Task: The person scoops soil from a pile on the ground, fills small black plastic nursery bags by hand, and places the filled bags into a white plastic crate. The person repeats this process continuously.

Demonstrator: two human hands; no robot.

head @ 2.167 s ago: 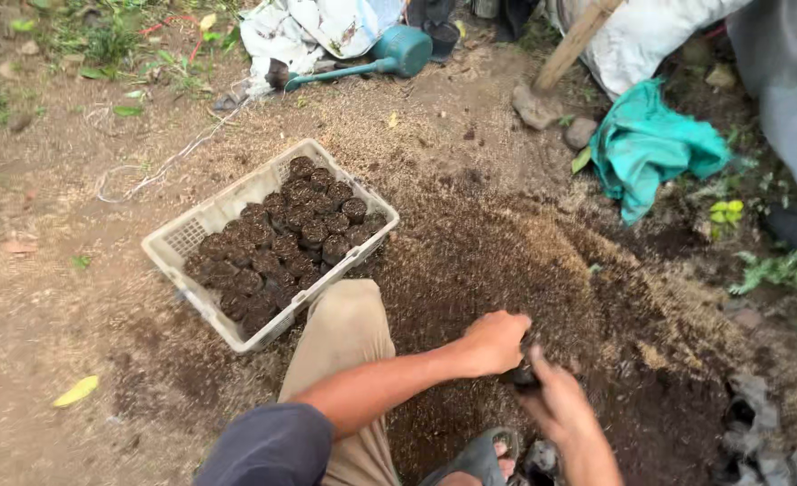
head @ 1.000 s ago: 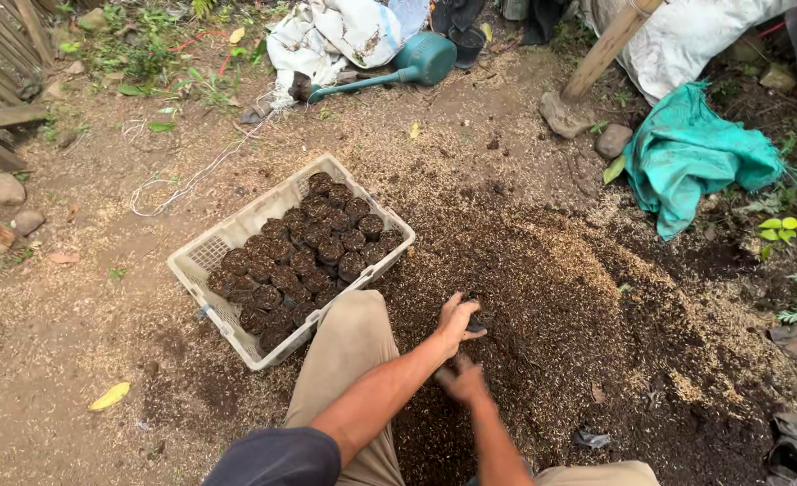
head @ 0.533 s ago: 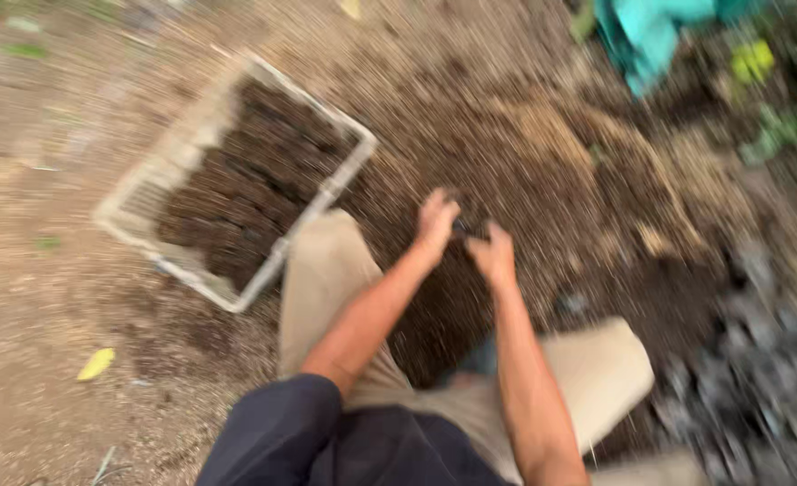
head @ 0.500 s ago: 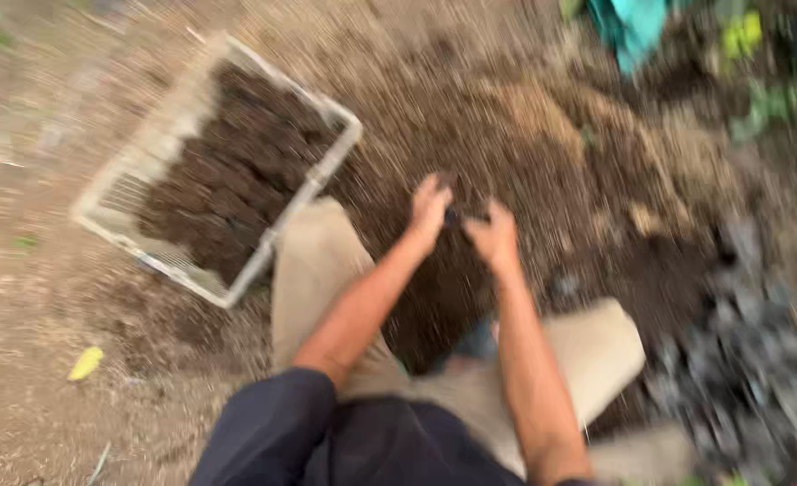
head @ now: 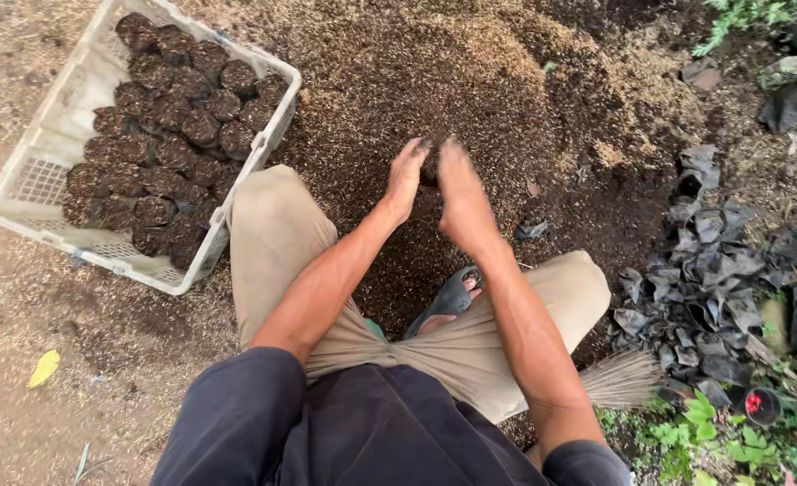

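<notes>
Left hand (head: 405,175) and right hand (head: 460,184) clasped around small dark bag (head: 431,162) over soil heap (head: 470,81); loose squeeze risks spilling soil.

Head view, steeply downward, close

light: even daylight | shadows: soft | glare: none | focus: sharp

Outdoor plant nursery: soil heap (head: 470,81), crate (head: 47,144) of filled seedling bags (head: 169,135).
</notes>
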